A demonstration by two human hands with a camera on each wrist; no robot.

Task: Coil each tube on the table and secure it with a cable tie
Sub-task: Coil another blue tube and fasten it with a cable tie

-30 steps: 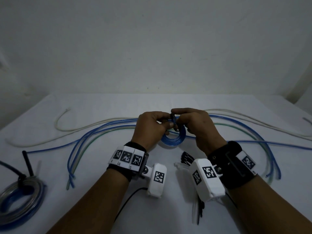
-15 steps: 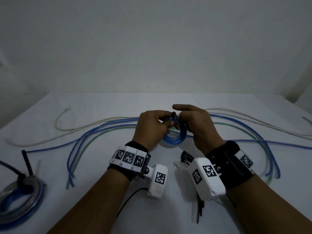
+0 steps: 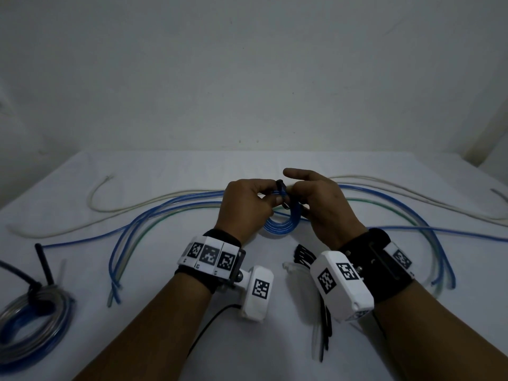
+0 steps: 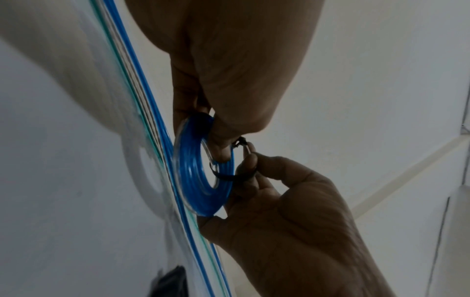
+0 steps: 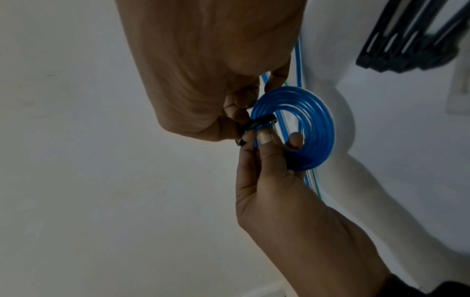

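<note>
White table [image 3: 154, 339] under dim light; no legible writing, only coded squares on wrist units. Spare ties [image 3: 302, 254] partly hidden behind right wrist. Left hand [image 3: 244, 207] grips blue coil [image 3: 283, 225] raised mid-table; right hand [image 3: 324, 207] pinches black cable tie [image 3: 280, 185] looped round it.

Coil [image 3: 283, 225] held above table [image 3: 165, 339] at centre, between left hand [image 3: 247, 204] and right hand [image 3: 327, 204]. Cable tie [image 3: 281, 185] loops over the coil's top, between both hands' fingertips. Loose tubes [image 3: 154, 215] run left to right across the table behind and under the hands. Tied coil [image 3: 30, 320] lies near the front left edge. Spare ties [image 3: 302, 253] lie on the table under the right wrist, just in front of the held coil. Wall [image 3: 247, 78] behind the table.
</note>
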